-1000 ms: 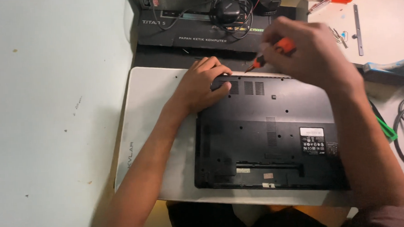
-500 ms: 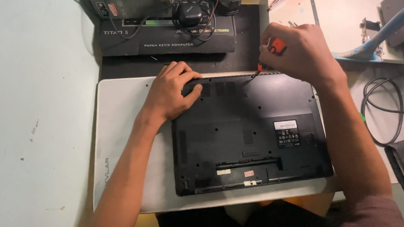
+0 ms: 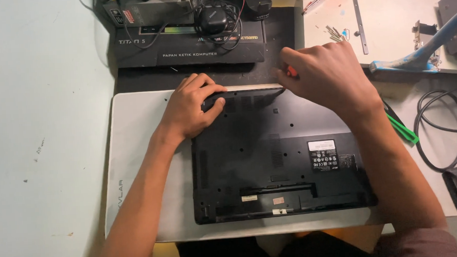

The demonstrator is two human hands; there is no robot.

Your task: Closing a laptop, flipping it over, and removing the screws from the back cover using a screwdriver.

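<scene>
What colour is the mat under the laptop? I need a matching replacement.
White, or very light grey; the mat shows plainly in the head view beneath the black laptop.

— Laptop underside [image 3: 276, 157]? Matte black, white label sticker [image 3: 326, 152].
— Mat [image 3: 137, 148] beneath? Pale grey-white.
— Screwdriver handle [image 3: 290, 70]? Orange-red, mostly hidden.
— Pry tool [image 3: 402, 128] at right? Bright green.
— Keyboard box [image 3: 189, 45]? Black, pale lettering.

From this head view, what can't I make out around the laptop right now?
- Orange-handled tool: nearly all hidden inside the right hand; tip unseen.
- Upturned black laptop: far-left corner covered by the left hand.
- Small screws on the white bench: too small to count.
</scene>
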